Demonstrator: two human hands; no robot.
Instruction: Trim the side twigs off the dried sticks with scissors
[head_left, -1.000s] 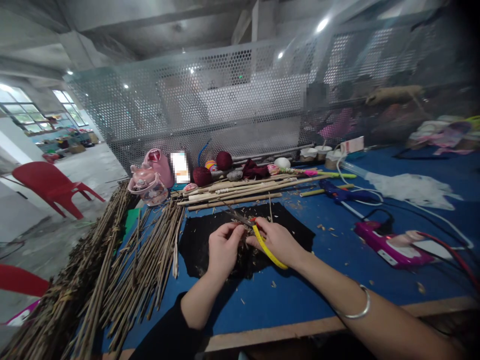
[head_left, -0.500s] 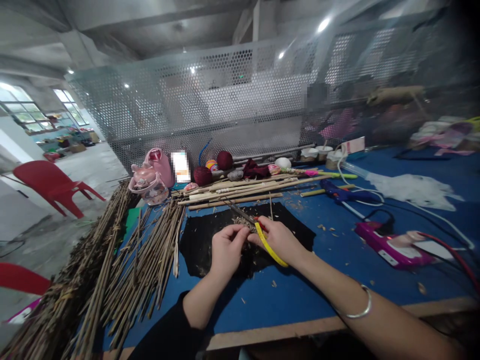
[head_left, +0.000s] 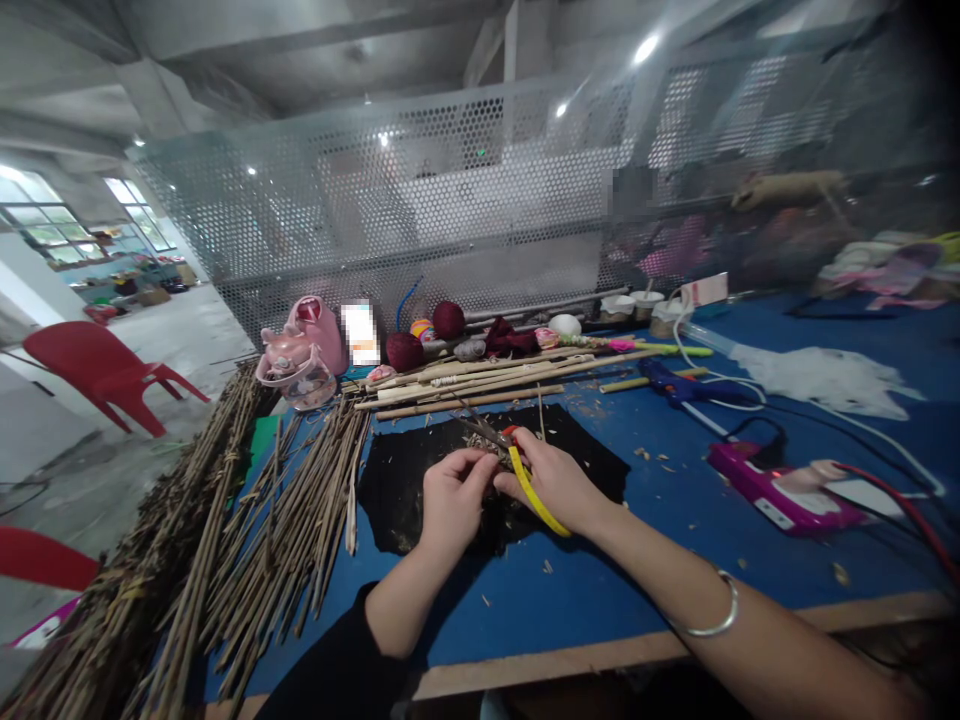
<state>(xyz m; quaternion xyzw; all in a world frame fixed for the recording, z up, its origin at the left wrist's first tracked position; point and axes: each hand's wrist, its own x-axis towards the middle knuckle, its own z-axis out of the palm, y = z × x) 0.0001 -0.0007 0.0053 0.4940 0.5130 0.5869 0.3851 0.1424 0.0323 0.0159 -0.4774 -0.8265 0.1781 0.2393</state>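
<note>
My right hand (head_left: 559,485) is wrapped round a pair of scissors (head_left: 529,488) with yellow and red handles. The blades point away to the upper left and stand apart. Close beside it, my left hand (head_left: 455,497) is closed in a pinch, thumb against fingertips; whatever it grips is too small or hidden to name. Both hands are over a black cloth (head_left: 397,470) on the blue table (head_left: 480,610). Small greyish-brown clippings lie on the cloth just beyond the fingers.
Thin dry sticks (head_left: 300,540) are spread to the left, beside thick bundles (head_left: 142,560). Peeled sticks (head_left: 480,378), dark red yarn balls (head_left: 406,351) and a pink basket (head_left: 300,385) line the back. Rightward lie a blue glue gun (head_left: 667,385) and a purple power strip (head_left: 780,490).
The scissor blades have spread wider apart, and my right hand has shifted very slightly. My left hand keeps its pinch in the same place.
</note>
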